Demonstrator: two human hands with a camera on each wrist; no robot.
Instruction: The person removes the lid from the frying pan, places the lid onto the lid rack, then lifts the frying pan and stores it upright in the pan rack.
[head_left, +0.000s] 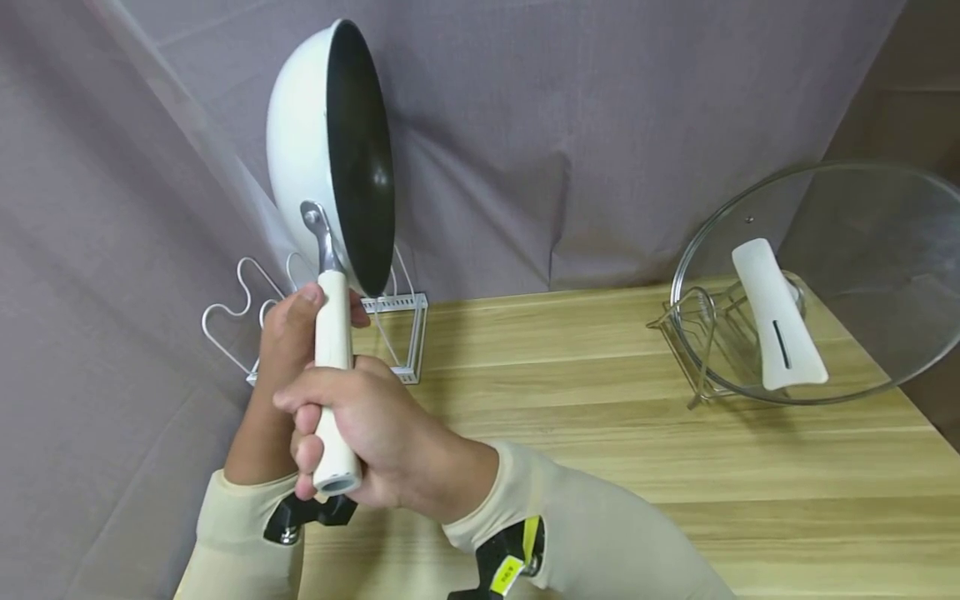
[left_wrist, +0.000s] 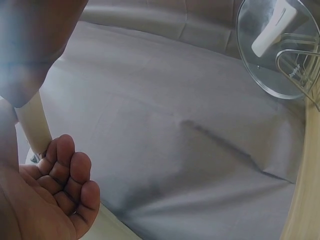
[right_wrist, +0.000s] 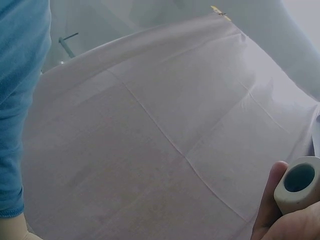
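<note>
A deep white wok with a dark inside is held up on its side, its handle pointing down towards me. My right hand grips the lower handle, thumb across the front. Higher up, my left hand holds the handle near its metal joint; fingertips show beyond it. In the left wrist view, the left fingers are curled beside the handle. The handle's hollow end shows in the right wrist view. Behind the wok stands a white wire rack, partly hidden; contact cannot be told.
To the right, a large glass lid with a white grip leans on a small metal wire rack. Both racks stand on a wood-grain table. Grey cloth hangs behind and at the left.
</note>
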